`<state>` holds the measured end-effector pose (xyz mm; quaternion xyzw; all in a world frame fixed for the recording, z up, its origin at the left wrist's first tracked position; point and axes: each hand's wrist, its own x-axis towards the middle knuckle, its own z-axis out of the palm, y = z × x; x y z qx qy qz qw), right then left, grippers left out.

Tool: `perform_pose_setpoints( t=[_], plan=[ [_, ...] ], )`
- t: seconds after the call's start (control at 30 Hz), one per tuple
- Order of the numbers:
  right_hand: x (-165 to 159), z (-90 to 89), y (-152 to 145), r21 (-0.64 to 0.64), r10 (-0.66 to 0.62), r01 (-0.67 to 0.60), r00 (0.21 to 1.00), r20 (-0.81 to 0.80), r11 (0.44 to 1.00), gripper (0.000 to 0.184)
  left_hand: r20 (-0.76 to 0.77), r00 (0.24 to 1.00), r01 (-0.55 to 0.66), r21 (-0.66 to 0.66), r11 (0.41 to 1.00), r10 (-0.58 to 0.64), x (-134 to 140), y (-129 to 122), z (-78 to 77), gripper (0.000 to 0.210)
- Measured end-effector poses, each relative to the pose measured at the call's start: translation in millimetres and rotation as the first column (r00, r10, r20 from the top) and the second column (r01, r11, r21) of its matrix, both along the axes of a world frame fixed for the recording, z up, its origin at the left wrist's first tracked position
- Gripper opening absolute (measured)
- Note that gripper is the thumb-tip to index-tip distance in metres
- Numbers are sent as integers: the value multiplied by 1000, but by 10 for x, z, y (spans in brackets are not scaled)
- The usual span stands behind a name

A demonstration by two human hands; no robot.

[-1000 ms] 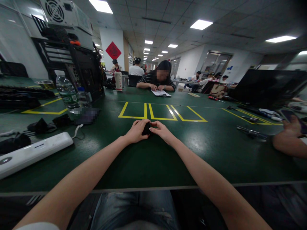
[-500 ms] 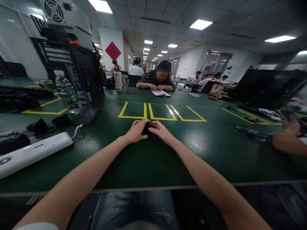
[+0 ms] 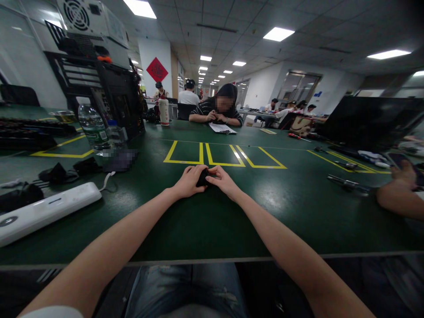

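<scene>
A small dark rounded object (image 3: 202,177) rests between my hands on the green tabletop (image 3: 205,229); its kind is too dark and too covered to make out. My left hand (image 3: 191,180) wraps over its left side, fingers on top and thumb in front. From the other side my right hand (image 3: 221,179) touches it with bent thumb and fingers. Just beyond the hands, three outlines of yellow tape (image 3: 225,165) mark the table.
On the left are a white power strip (image 3: 53,207), black adapters, a water bottle (image 3: 93,126) and an open computer case (image 3: 115,106). Tools (image 3: 347,183) and a monitor (image 3: 367,119) lie to the right, near another person's hand holding a phone. Opposite sits a person with a clipboard (image 3: 222,128).
My hands hold the same grip on the dark object in the same place. The person opposite has raised their hands off the paper.
</scene>
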<state>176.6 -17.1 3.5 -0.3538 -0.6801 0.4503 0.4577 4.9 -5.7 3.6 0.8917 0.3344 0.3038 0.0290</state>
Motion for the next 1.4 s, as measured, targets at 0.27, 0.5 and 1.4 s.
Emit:
perform_pose_setpoints(
  t=[0.27,0.5,1.4],
  plan=[
    [29,-47,71,-67,10,-9,1000,7,998,34,-6,1000,0,0,1000,0,-2,-10,8,61],
    [34,-1,15,-61,82,-84,996,-36,995,36,-1,1000,14,-6,1000,-14,-3,-20,25,59],
    [8,-24,40,-35,-26,26,1000,1,999,30,5,1000,-1,-21,1000,1,3,-24,25,60]
  ],
)
